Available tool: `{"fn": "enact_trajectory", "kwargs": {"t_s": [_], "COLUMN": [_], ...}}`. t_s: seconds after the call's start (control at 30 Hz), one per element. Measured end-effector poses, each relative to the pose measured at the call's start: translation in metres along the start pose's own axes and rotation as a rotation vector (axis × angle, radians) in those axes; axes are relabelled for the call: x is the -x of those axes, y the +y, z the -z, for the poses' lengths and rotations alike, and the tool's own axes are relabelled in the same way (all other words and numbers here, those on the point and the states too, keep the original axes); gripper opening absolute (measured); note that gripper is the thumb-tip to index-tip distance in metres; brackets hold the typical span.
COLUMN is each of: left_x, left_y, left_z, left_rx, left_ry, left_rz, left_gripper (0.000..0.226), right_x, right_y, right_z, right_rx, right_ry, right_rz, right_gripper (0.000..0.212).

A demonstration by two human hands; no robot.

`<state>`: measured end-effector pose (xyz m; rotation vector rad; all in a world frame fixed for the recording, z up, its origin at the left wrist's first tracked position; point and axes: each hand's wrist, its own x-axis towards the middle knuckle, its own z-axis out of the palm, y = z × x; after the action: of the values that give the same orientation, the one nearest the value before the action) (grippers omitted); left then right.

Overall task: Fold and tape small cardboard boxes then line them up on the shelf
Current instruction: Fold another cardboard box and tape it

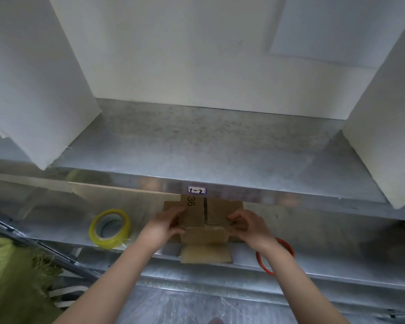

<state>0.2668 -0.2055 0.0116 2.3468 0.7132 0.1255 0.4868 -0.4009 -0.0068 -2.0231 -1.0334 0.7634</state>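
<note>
A small brown cardboard box (202, 226), printed "36", lies on the lower metal shelf (63, 232) with its flaps spread out. My left hand (166, 224) grips the box's left flap, fingers curled over its edge. On the opposite side my right hand (246, 224) pinches the right flap. One flap (206, 253) hangs over the shelf's front edge toward me. A roll of yellowish clear tape (110, 228) stands on the same shelf, left of the box.
The upper metal shelf (208, 146) carries a label "1-2" (197, 190) on its front lip, between white foam panels at left (33, 78) and right (384, 136). An orange ring (276, 256) lies right of the box. Green fabric (12, 277) sits low left.
</note>
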Motion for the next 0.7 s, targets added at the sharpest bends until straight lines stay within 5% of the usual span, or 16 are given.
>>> {"fn": "enact_trajectory", "kwargs": {"t_s": [0.3,0.7], "left_x": [-0.003,-0.011], "left_y": [-0.008,-0.018], "left_z": [-0.003,-0.010], "left_rx": [0.016,-0.034], "left_ry": [-0.004,-0.121], "left_rz": [-0.041,-0.154], "left_gripper": [0.067,0.078], "right_x": [0.010,0.006], "right_y": [0.007,-0.001], "right_z": [0.015,-0.017], "right_rx": [-0.143,0.062], "right_ry": [-0.122,0.183], "right_rz": [-0.041,0.006], "right_gripper": [0.049,0.034]}}
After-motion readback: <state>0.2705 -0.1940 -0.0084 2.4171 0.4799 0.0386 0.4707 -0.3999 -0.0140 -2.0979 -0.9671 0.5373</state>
